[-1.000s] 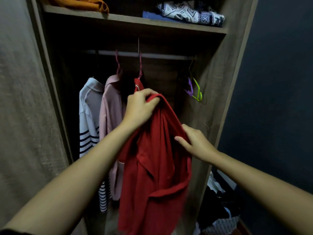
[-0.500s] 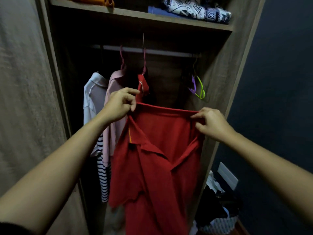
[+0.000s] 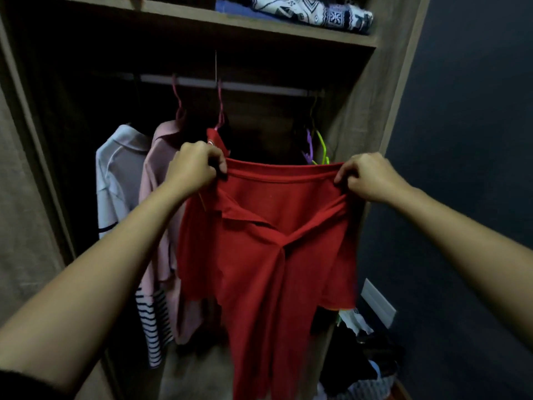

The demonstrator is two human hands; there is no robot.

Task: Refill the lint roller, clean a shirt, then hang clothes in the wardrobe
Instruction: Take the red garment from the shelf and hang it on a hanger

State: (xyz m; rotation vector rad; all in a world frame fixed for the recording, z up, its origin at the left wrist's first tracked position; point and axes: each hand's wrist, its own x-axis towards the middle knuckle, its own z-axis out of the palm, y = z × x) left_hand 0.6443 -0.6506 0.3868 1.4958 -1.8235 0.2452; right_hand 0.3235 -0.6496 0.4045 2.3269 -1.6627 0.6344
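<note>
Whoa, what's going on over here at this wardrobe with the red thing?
A person stands at the open wardrobe, holding up a red shirt. The left hand and the right hand each pinch one end of its top edge, stretching it taut. Behind it, a pink shirt and a white striped shirt hang on the rail, and green and purple hangers hang bare to the right.

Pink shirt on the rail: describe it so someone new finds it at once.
Look inside the open wooden wardrobe, at the hanging rail under the shelf. The pink shirt hangs there between the white striped shirt and the red shirt being held up. It is the only plain pale pink garment.
</note>
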